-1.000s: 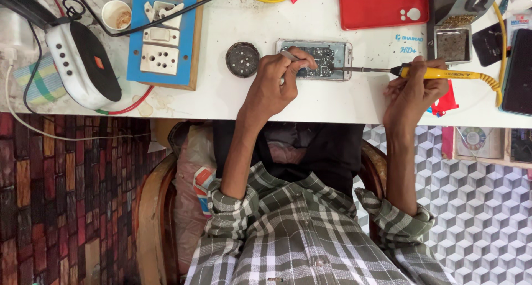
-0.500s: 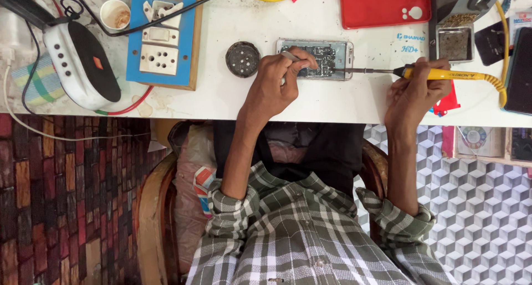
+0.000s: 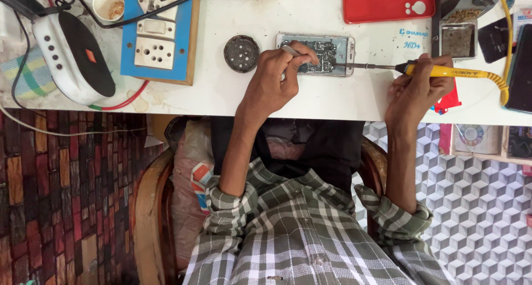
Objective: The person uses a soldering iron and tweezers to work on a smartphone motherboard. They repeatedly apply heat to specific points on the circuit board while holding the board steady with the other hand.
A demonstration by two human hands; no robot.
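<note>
An opened phone [image 3: 332, 49] with its circuit board showing lies on the white table [image 3: 221, 96]. My left hand [image 3: 274, 77] rests over the phone's left half and pinches thin metal tweezers [image 3: 291, 50] against the board. My right hand [image 3: 415, 91] grips a soldering iron by its yellow handle [image 3: 454, 71]. The iron's metal shaft points left, and its tip meets the phone's right edge. A yellow coiled cord runs off the handle to the right.
A round dark tin [image 3: 241, 53] sits just left of the phone. A blue socket board [image 3: 158, 33], a small cup [image 3: 108, 4] and a white device with a dark top [image 3: 72, 58] are further left. A red phone case [image 3: 388, 2] and a small square tray [image 3: 458, 39] lie at the back right.
</note>
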